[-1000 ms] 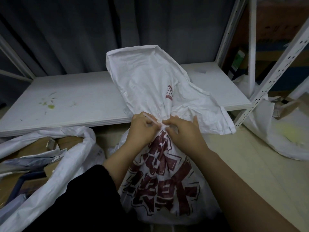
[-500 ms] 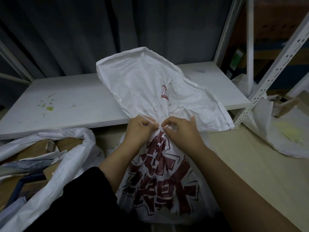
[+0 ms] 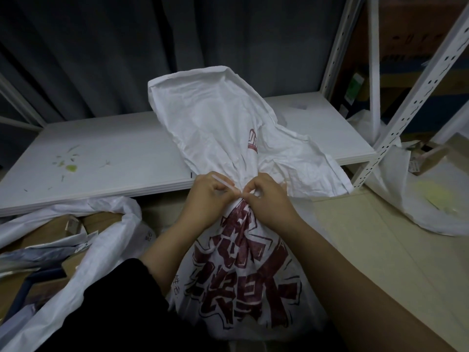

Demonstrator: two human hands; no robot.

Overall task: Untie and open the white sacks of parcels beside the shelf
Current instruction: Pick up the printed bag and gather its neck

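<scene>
A white sack point(image 3: 243, 270) with large dark red printed characters stands on the floor before me, cinched at its neck. Its loose upper flap point(image 3: 215, 118) leans back over the shelf board. A thin white tie point(image 3: 227, 184) runs across the neck. My left hand point(image 3: 206, 199) pinches the tie at the neck's left side. My right hand point(image 3: 269, 199) pinches it on the right, fingers curled. The knot itself is hidden between my fingertips.
A white shelf board point(image 3: 101, 158) with green stains lies behind the sack, held by perforated metal uprights point(image 3: 406, 102). An opened white sack point(image 3: 83, 262) with cardboard parcels sits at the left. Another white sack point(image 3: 431, 199) lies at the right on the pale floor.
The sack's upper flap has swayed slightly left. Both hands stay at the neck, their fingers working the tie, which now shows more clearly over my left hand.
</scene>
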